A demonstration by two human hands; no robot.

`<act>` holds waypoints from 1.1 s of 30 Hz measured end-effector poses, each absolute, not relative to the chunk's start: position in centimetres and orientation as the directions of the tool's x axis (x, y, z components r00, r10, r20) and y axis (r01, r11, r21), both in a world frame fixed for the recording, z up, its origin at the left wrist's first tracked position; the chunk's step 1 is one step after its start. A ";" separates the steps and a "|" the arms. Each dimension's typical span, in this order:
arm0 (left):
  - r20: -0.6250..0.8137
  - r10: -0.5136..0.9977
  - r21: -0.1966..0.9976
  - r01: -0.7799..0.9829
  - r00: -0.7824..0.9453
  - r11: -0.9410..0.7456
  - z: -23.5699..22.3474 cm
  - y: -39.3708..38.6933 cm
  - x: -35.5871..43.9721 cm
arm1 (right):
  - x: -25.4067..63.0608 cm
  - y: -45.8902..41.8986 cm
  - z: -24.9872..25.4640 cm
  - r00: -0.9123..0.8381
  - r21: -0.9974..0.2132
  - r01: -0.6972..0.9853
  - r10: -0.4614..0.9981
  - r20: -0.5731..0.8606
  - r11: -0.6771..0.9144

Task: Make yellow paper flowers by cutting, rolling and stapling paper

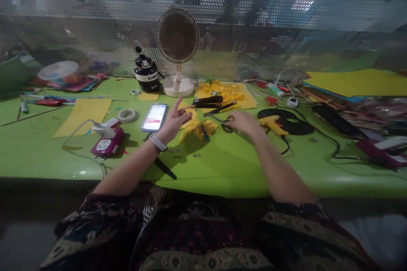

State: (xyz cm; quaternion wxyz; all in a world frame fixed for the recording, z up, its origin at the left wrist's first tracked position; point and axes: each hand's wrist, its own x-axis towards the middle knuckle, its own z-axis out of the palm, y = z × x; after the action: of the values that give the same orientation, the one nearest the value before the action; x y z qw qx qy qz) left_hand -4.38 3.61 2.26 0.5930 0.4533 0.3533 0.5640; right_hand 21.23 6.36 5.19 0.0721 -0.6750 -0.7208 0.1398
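The left hand (174,122) is held with its fingers apart and the index finger raised, gripping nothing, beside the right edge of the phone (154,118); the phone lies face up with its screen lit, probably so it can be read while both hands are busy. The right hand (241,122) has its thumb and fingers together on the handles of the scissors (226,127), whose blades point left and away from the body, an angle that seems to suit keeping the sharp end off the wrist. Between the hands, on the green table (216,169), sits the yellow paper flower (194,130), its crinkled petals spread and a dark blue bit at its right side; it appears to be set there so either hand can reach it. Just beyond it lies the black stapler (208,100), and farther off a heap of yellow paper pieces (226,91) rests on a yellow sheet (251,96), which perhaps keeps them gathered. The yellow glue gun (274,124) lies to the right beside a black coil (295,125), near the right forearm, likely for easy reach. At far centre stands the fan (178,36), facing the seat, presumably for cooling
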 end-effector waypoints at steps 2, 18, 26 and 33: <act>0.150 0.981 0.944 -0.313 0.122 -0.105 2.0 3.5 -4.1 | 19.8 5.4 5.3 -0.138 -0.621 0.777 0.990 -0.001 0.108; 0.100 0.969 0.931 -0.364 0.228 -0.011 2.5 3.1 -4.1 | 14.6 3.2 2.8 -0.189 -0.999 -0.025 0.982 -0.019 -0.024; 0.134 0.981 0.438 0.880 0.138 -0.183 4.8 4.6 -7.7 | 15.7 4.0 3.4 -0.132 -0.999 0.025 0.991 0.025 0.028; -0.062 0.983 0.214 0.964 0.176 -0.159 2.9 5.5 -7.9 | 15.4 3.6 3.3 -0.214 -0.996 0.082 0.977 0.007 0.025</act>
State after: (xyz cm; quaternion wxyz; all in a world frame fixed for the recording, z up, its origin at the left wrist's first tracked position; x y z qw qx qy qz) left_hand -7.90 5.47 2.90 0.1022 0.7598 0.6404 0.0455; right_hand 15.43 3.60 3.27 0.4257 -0.4601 -0.5755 0.5253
